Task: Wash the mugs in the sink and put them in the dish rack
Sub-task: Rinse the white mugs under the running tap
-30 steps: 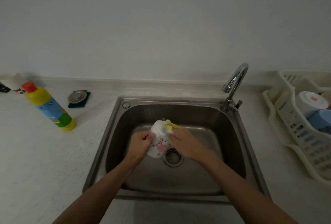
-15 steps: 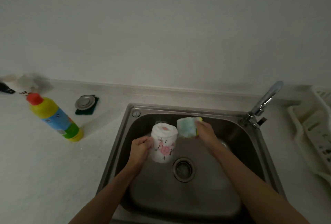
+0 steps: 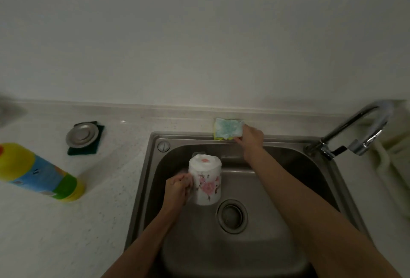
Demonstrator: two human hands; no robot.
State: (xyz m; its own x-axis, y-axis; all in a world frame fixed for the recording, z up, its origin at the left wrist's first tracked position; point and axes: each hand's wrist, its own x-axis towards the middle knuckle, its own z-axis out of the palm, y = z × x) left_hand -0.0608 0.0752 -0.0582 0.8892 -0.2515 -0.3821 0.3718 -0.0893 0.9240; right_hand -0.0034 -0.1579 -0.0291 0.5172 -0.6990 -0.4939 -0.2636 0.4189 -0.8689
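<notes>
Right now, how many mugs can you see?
1: a floral mug, held by the left hand inside the sink. Others may be out of frame.

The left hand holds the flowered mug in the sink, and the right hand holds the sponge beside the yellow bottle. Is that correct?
Not quite. The head view shows the right hand holding the sponge at the back rim of the sink, far from the yellow bottle. The left hand does hold the flowered mug.
</notes>
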